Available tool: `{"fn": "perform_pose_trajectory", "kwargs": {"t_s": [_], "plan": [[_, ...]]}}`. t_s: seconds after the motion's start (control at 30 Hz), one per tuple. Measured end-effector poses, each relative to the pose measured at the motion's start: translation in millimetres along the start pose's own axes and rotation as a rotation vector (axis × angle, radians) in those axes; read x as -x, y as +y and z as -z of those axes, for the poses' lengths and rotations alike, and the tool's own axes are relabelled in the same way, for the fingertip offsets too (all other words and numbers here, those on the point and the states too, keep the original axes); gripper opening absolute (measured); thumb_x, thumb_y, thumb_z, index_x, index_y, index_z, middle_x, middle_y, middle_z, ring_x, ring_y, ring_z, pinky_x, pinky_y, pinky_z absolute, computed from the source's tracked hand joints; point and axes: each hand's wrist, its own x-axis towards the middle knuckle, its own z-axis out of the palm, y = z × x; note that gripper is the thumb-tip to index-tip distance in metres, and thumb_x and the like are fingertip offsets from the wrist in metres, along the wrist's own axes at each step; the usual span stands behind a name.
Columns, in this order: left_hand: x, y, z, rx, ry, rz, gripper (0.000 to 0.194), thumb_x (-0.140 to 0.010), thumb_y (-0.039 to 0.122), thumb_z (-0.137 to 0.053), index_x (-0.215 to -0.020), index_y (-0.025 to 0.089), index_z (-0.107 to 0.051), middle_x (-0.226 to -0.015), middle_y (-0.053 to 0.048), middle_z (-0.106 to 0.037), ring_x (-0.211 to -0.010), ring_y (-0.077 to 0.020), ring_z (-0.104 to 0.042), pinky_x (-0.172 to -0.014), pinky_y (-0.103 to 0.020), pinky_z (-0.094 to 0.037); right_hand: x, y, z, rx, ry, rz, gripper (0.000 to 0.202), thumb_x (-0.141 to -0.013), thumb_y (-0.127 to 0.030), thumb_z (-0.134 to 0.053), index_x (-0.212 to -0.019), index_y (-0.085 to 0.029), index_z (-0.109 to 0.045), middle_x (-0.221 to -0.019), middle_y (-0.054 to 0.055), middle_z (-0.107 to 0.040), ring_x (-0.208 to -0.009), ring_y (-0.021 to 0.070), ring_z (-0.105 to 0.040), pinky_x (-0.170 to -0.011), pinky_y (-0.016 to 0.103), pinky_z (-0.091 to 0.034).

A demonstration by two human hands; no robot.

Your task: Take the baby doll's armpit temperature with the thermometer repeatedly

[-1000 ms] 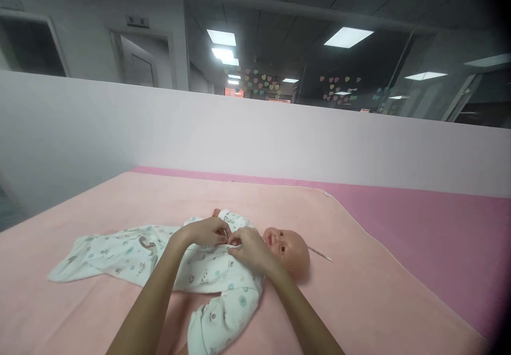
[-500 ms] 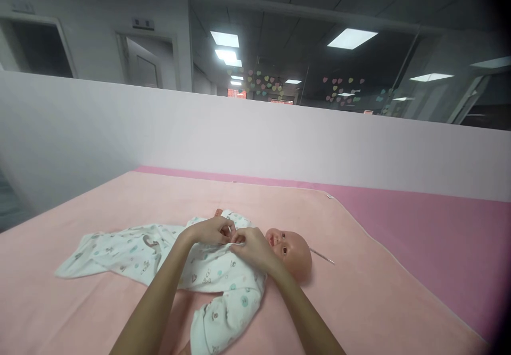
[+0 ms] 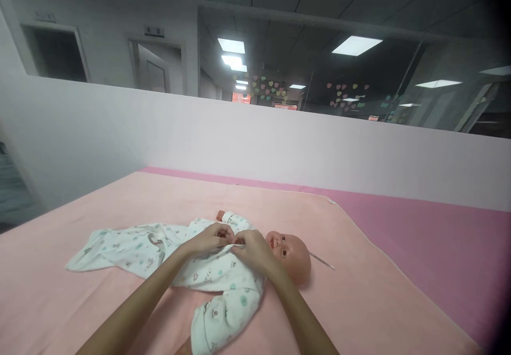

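Down at the chest, my right hand [image 3: 250, 246] had the edge of the printed suit [image 3: 215, 274] pinched; my left hand [image 3: 215, 238] curled in beside it, fingertips hidden, so I couldn't tell what they held. Under both, the doll [image 3: 297, 259] lay face up on the peach blanket [image 3: 371, 296]. The risk, I judged: too hard a tug could have rucked the cloth or rolled the doll, nudging the thin rod [image 3: 323, 262] by its head. The doll's long axis ran crosswise, crown to my right, suit legs leftward, near sleeve [image 3: 229, 315] towards me.
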Motion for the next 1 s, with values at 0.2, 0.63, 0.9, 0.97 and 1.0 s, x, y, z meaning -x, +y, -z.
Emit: {"fn": "perform_pose_trajectory", "kwargs": {"t_s": [0.2,0.63,0.9,0.97,1.0], "plan": [[0,-16,-7.3,0.066,0.123,-0.009,0.026,-0.070,0.038,-0.058,-0.076,0.013,-0.061,-0.058,0.003,-0.048,-0.054,-0.0088,-0.039,-0.050,-0.022,-0.026,-1,2,3,-0.057,-0.042,0.024,0.018,-0.076,-0.021,-0.052,-0.083,-0.020,-0.069,-0.082,0.000,-0.069,-0.075,0.0130,-0.058,-0.065,0.020,-0.038],[-3,-14,-3.0,0.131,0.084,0.117,0.027,-0.063,0.037,-0.062,-0.076,0.014,-0.061,-0.049,0.007,-0.037,-0.046,-0.0065,-0.030,-0.046,-0.022,-0.019,-3,3,-1,0.008,-0.011,0.024,0.016,-0.074,-0.013,-0.052,-0.077,-0.020,-0.066,-0.083,0.001,-0.068,-0.080,0.0137,-0.060,-0.069,0.020,-0.039],[-5,-16,-3.7,0.185,0.103,0.113,0.026,-0.064,0.038,-0.063,-0.074,0.014,-0.061,-0.048,0.007,-0.034,-0.045,-0.0058,-0.027,-0.045,-0.021,-0.017,-6,3,-6,-0.004,0.077,-0.004,0.016,-0.071,-0.011,-0.053,-0.078,-0.020,-0.064,-0.084,0.000,-0.067,-0.079,0.0131,-0.058,-0.070,0.021,-0.040],[-5,-20,-3.9,0.185,0.106,0.095,0.025,-0.066,0.038,-0.063,-0.075,0.014,-0.061,-0.049,0.007,-0.036,-0.045,-0.0059,-0.029,-0.045,-0.021,-0.019,-7,3,-8,-0.040,0.100,-0.017,0.015,-0.069,-0.011,-0.054,-0.076,-0.019,-0.065,-0.083,0.001,-0.067,-0.078,0.0130,-0.058,-0.070,0.021,-0.040],[-5,-22,-4.1,0.177,0.109,0.087,0.026,-0.066,0.038,-0.062,-0.076,0.014,-0.061,-0.049,0.007,-0.037,-0.046,-0.0061,-0.029,-0.046,-0.021,-0.020,-8,3,-8,-0.067,0.105,-0.024,0.015,-0.069,-0.011,-0.054,-0.075,-0.019,-0.065,-0.082,0.001,-0.067,-0.077,0.0130,-0.058,-0.071,0.021,-0.041]]}}
